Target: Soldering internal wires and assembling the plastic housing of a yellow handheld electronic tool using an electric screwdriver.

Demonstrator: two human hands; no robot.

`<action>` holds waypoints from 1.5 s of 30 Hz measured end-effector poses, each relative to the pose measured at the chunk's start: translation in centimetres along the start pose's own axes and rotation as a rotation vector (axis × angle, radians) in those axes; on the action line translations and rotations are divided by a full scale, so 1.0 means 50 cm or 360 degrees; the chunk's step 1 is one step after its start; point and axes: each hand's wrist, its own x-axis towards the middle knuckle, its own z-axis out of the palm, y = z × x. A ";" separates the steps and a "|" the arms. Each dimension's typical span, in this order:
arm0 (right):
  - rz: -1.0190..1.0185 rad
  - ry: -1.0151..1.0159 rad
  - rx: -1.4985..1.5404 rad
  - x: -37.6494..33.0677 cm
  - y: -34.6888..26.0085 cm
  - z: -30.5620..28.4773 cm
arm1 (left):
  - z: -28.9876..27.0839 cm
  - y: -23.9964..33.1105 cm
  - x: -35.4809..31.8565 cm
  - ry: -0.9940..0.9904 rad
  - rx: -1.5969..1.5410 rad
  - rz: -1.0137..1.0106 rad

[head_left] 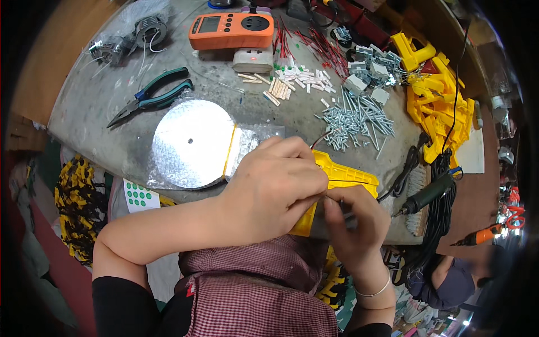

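Observation:
Both of my hands meet at a yellow plastic housing (345, 175) by the table's front edge. My left hand (275, 188) is closed over it from the left, its fingers curled and hiding much of the part. From the right, my right hand (359, 219) reaches in with thumb and forefinger pinched together beside the left fingertips. Whatever lies in that pinch is too small or too covered to make out. A thin dark wire runs up from the housing's upper end. Left of my left hand lies a round silver disc (193, 143) in clear plastic.
Long-nose pliers (149, 98) and an orange multimeter (231, 31) lie farther back. Screws (359, 121), white sleeves (306, 77), metal switch parts (373, 67) and yellow housings (443, 101) are heaped to the right. A dark green screwdriver (426, 194) hangs near cables. Another person (449, 283) is at lower right.

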 end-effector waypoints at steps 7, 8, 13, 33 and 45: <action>0.1446 -0.0903 0.2099 0.018 0.046 -0.027 | 0.001 0.000 -0.009 0.0024 0.0255 0.0339; 0.1054 -0.0592 0.1347 0.004 0.023 -0.021 | 0.000 0.002 -0.006 0.0002 0.0134 0.0184; -0.0357 0.0064 -0.0152 -0.007 0.022 -0.002 | -0.002 -0.001 0.005 -0.0087 -0.0080 0.0032; 0.0022 -0.0172 0.0409 0.009 0.034 -0.065 | -0.030 0.026 0.011 -0.0299 0.0023 -0.0004; 0.0421 -0.0172 -0.0026 -0.039 0.037 -0.135 | 0.030 0.040 0.062 -0.0116 -0.0005 -0.0017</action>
